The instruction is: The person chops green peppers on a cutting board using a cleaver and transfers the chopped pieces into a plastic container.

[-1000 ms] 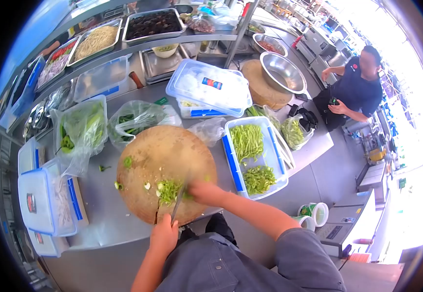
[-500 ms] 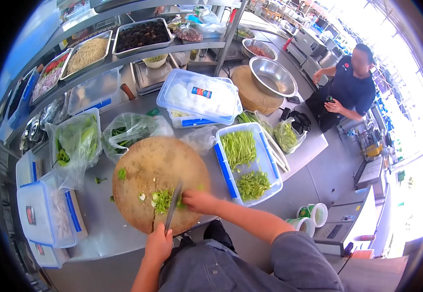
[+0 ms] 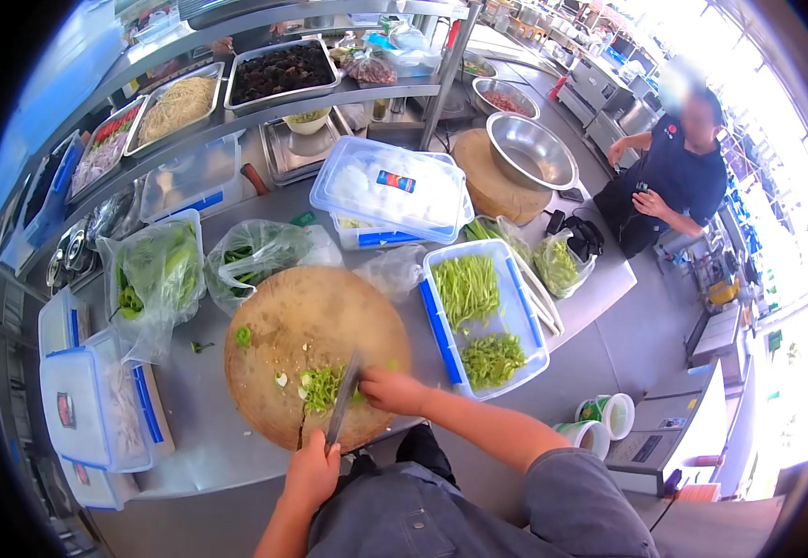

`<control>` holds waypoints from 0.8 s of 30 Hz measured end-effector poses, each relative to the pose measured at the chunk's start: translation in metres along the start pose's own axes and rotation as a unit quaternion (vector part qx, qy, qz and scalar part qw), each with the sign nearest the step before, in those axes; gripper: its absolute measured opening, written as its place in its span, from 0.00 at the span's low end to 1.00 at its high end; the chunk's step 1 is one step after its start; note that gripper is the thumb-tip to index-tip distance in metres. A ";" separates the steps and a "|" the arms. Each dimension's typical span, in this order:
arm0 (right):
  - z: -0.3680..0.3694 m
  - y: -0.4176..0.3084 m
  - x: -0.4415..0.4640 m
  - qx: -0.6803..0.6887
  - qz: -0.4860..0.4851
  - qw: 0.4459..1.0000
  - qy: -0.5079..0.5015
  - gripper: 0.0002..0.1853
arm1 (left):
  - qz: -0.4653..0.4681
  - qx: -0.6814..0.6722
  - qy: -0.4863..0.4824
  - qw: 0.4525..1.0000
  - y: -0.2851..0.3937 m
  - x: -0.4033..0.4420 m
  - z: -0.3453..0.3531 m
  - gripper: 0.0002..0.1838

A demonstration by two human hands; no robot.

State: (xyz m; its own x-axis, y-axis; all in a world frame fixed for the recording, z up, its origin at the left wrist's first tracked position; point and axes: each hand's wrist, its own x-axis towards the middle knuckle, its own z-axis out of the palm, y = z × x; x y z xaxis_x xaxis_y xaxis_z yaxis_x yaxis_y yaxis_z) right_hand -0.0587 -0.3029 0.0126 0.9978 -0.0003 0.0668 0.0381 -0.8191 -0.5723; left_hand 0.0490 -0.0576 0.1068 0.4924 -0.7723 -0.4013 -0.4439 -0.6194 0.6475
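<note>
Knife in left hand; cut greens on the round board

Your left hand (image 3: 311, 470) is closed around the handle of a knife (image 3: 344, 395), whose blade points away from you over the round cutting board (image 3: 320, 299). Your right hand (image 3: 392, 391) is just beside the blade, fingers curled down to the board; a bit of green shows at the fingertips, but I cannot tell whether you grip it.

The chopped greens (image 3: 320, 386) lie in a loose heap on the near half of the board, just left of the blade. A green scrap (image 3: 243, 337) and a white piece (image 3: 281, 379) lie further left.

To the right of the board, an open plastic tub (image 3: 517, 318) contains two separate piles of cut greens. To the left, a bag-draped container (image 3: 157, 279) of green vegetables stands on the metal table (image 3: 201, 402), near stacked lidded boxes (image 3: 97, 409). Another person (image 3: 669, 177) stands beyond the table's right end.
</note>
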 end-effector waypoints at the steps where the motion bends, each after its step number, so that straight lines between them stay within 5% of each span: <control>1: 0.000 -0.001 -0.001 0.005 0.014 1.000 -0.007 0.10 | 0.002 -0.012 -0.012 1.000 0.001 -0.003 0.001 0.15; 10: 0.001 0.004 -0.011 -0.070 -0.044 0.996 0.030 0.09 | 0.009 0.012 0.031 0.999 -0.024 0.023 0.036 0.16; 16: 0.005 0.001 -0.009 -0.035 0.043 0.998 0.004 0.10 | 0.003 -0.042 0.049 0.998 -0.035 0.015 0.026 0.14; 24: 0.007 -0.004 -0.011 -0.027 0.025 0.998 0.060 0.10 | -0.021 -0.046 0.062 0.997 -0.036 0.009 0.027 0.13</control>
State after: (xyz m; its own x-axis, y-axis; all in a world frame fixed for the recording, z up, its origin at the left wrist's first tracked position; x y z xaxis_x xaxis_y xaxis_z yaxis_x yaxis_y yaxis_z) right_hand -0.0692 -0.2961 0.0086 0.9845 -0.1077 0.1386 -0.0177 -0.8465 -0.5320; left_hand 0.0495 -0.0458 0.0623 0.5999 -0.7196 -0.3498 -0.3538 -0.6307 0.6907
